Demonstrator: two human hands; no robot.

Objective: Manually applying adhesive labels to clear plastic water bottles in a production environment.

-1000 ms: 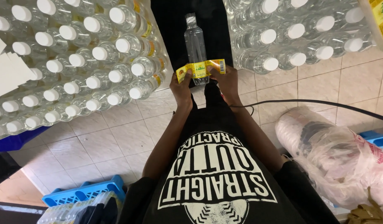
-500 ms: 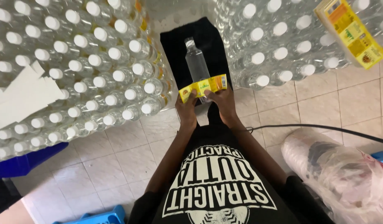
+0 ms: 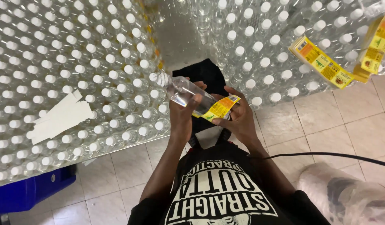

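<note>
I see two big blocks of capped bottles (image 3: 75, 71) around a tiled floor (image 3: 326, 121). Between them my left hand (image 3: 182, 114) is closed around a clear bottle (image 3: 186, 93), its long axis tilted, cap up-left. My right hand (image 3: 238, 118) pinches the yellow label (image 3: 219, 108) at its lower end.

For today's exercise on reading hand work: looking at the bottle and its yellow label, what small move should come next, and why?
Probably smooth the loose end of the yellow label down around the clear bottle. The left hand grips the tilted bottle, while the right hand pinches the label, which looks only partly wrapped, one end standing off the plastic.
</note>
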